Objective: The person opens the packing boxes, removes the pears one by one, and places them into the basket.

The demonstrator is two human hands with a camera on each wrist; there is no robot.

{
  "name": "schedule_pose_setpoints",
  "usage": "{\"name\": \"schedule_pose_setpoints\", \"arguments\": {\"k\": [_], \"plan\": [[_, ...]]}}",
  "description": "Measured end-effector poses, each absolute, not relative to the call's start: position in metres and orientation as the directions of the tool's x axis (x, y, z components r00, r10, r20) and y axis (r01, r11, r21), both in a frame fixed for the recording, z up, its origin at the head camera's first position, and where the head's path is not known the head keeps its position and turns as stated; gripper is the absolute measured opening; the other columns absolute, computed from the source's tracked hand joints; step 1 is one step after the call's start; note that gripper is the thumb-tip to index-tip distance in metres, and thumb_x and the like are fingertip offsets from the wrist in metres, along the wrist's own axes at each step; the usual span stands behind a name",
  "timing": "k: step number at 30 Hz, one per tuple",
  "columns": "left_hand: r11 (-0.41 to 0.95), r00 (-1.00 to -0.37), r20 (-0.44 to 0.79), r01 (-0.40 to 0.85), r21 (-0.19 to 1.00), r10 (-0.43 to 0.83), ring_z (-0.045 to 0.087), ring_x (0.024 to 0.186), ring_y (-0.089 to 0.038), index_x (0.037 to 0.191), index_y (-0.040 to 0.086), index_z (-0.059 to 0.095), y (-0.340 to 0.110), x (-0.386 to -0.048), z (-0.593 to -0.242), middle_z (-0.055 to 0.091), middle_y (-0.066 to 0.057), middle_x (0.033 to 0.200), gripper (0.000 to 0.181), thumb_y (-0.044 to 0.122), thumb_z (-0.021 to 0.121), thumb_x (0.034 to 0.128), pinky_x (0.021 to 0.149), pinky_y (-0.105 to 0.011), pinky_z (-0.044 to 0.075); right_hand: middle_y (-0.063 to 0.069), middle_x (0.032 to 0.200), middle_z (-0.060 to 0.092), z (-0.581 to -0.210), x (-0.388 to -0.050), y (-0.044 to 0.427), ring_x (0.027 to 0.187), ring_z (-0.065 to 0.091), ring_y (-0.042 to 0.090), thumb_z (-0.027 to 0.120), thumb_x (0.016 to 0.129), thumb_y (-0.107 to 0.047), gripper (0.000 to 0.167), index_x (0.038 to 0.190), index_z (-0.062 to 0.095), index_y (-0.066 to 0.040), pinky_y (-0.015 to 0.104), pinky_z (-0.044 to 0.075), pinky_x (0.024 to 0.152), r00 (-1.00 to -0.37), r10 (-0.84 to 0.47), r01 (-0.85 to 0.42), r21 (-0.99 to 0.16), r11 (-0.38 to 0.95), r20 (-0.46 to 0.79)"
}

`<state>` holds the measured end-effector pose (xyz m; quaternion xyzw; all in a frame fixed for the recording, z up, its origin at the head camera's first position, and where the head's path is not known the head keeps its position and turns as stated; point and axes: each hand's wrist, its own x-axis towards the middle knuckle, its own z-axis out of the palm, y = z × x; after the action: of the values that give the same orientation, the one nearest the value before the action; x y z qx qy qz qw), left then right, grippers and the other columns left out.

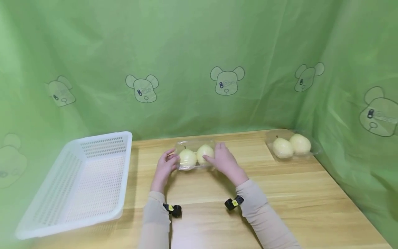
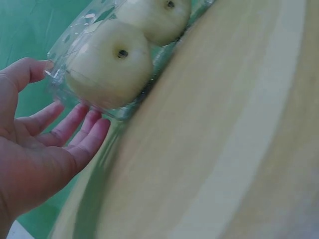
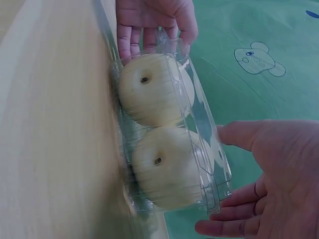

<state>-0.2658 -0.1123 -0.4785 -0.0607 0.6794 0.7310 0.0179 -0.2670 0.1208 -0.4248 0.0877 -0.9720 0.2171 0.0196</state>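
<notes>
A clear plastic box [image 1: 192,167] with two pale yellow pears [image 1: 188,159] [image 3: 172,167] inside stands near the table's back edge. At its left end my left hand [image 1: 165,167] [image 2: 45,134] holds it, thumb at the upper edge and fingertips against the end wall. My right hand [image 1: 227,162] [image 3: 279,174] holds the right end, with the thumb on the upper edge and the fingers at the end wall. Whether the box touches the tabletop cannot be told.
A white perforated basket [image 1: 125,173] stands at the left. Another clear container with two pears [image 1: 283,148] lies at the back right corner. Green curtains [image 1: 186,103] printed with bear heads hang behind and beside the wooden table [image 1: 295,193].
</notes>
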Motion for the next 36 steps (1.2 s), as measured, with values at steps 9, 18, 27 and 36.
{"name": "schedule_pose_setpoints", "arguments": {"k": [9, 18, 27, 36], "plan": [[0.035, -0.993, -0.119, -0.120, 0.992, -0.026, 0.059, 0.110, -0.025, 0.143, 0.009, 0.043, -0.120, -0.266, -0.470, 0.055, -0.018, 0.135, 0.061, 0.015, 0.067, 0.0874, 0.093, -0.034, 0.054, 0.032, 0.128, 0.050, -0.418, -0.261, 0.117, 0.112, 0.055, 0.044, 0.060, 0.092, -0.046, 0.079, 0.138, 0.038, 0.015, 0.055, 0.053, 0.094, -0.985, -0.154, -0.170, -0.389, 0.905, 0.072], [0.157, -0.993, -0.120, -0.120, 0.980, -0.010, 0.059, 0.101, -0.023, 0.142, 0.005, 0.045, -0.124, -0.262, -0.457, 0.056, -0.019, 0.127, 0.060, 0.017, 0.068, 0.0881, 0.090, -0.037, 0.056, 0.025, 0.128, 0.056, -0.404, -0.246, 0.099, 0.121, 0.051, 0.040, 0.064, 0.092, -0.033, 0.055, 0.131, 0.053, 0.004, 0.052, 0.045, 0.105, -0.943, -0.190, -0.298, -0.436, 0.849, 0.274], [0.183, -0.991, -0.136, -0.137, 0.974, -0.016, 0.056, 0.082, -0.015, 0.140, 0.005, 0.048, -0.125, -0.264, -0.458, 0.060, -0.011, 0.107, 0.059, 0.019, 0.070, 0.0872, 0.077, -0.030, 0.054, 0.007, 0.086, 0.064, -0.411, -0.230, 0.069, 0.073, 0.057, 0.014, 0.057, 0.096, -0.016, 0.022, 0.105, 0.062, 0.004, 0.025, 0.055, 0.065, -0.939, -0.270, -0.259, -0.953, 0.157, 0.211], [0.191, -0.987, -0.156, -0.158, 0.969, -0.026, 0.057, 0.082, -0.018, 0.138, 0.007, 0.050, -0.126, -0.264, -0.460, 0.059, -0.010, 0.104, 0.058, 0.022, 0.071, 0.0861, 0.077, -0.033, 0.054, 0.000, 0.074, 0.059, -0.437, -0.217, 0.047, 0.064, 0.051, 0.009, 0.048, 0.100, -0.020, 0.028, 0.097, 0.057, 0.006, 0.016, 0.047, 0.057, -0.951, -0.309, 0.098, -0.967, -0.234, -0.022]]}}
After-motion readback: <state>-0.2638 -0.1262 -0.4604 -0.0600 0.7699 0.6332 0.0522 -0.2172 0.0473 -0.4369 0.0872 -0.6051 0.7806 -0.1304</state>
